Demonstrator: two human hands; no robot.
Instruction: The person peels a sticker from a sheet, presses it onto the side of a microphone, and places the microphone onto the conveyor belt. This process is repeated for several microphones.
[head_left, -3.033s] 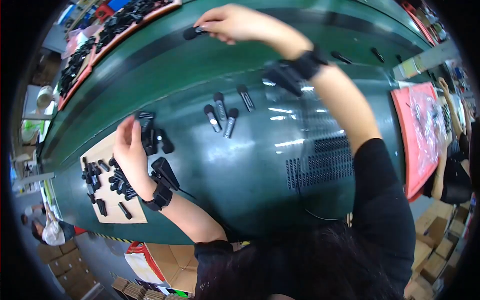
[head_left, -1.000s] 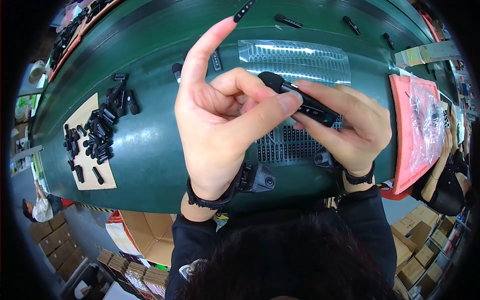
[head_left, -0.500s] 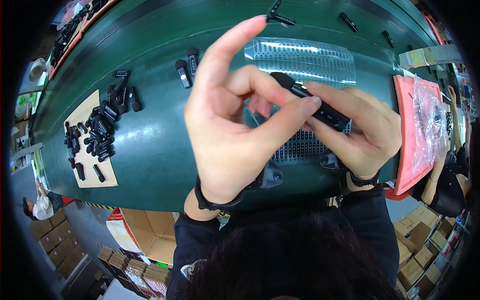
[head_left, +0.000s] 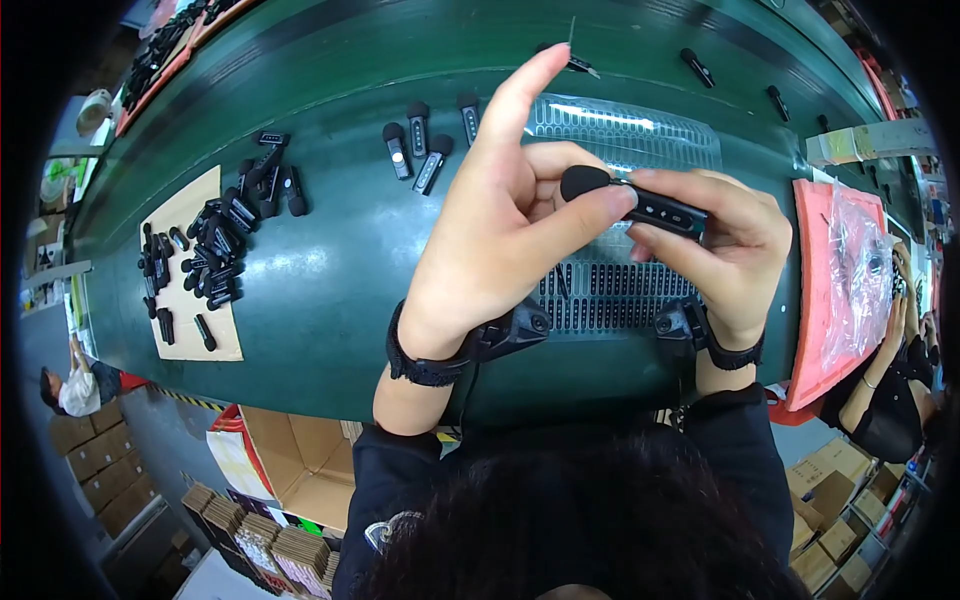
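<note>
A small black clip-on microphone (head_left: 655, 208) with a round foam cover (head_left: 584, 183) is held between my two hands. My right hand (head_left: 735, 240) grips its far end with thumb and fingers. My left hand (head_left: 500, 230) presses its thumb near where the foam meets the body. The left index finger points up, and a thin dark strip (head_left: 572, 30), seen edge-on, stands at its tip. Under my hands lies a sheet of black label strips (head_left: 625, 290). A clear sheet with outlined slots (head_left: 630, 130) lies beyond it.
Several microphones (head_left: 418, 130) lie left of my left hand. Many more are heaped on a cardboard sheet (head_left: 185, 345) at the left. At the right sits a pink foam tray (head_left: 812, 300) with clear plastic, and another person's arm (head_left: 880, 360) reaches there.
The microphone has turned so that its marked face shows more. My left hand has shifted right, and the strip at its index fingertip has turned edge-on. More microphones show on the left.
</note>
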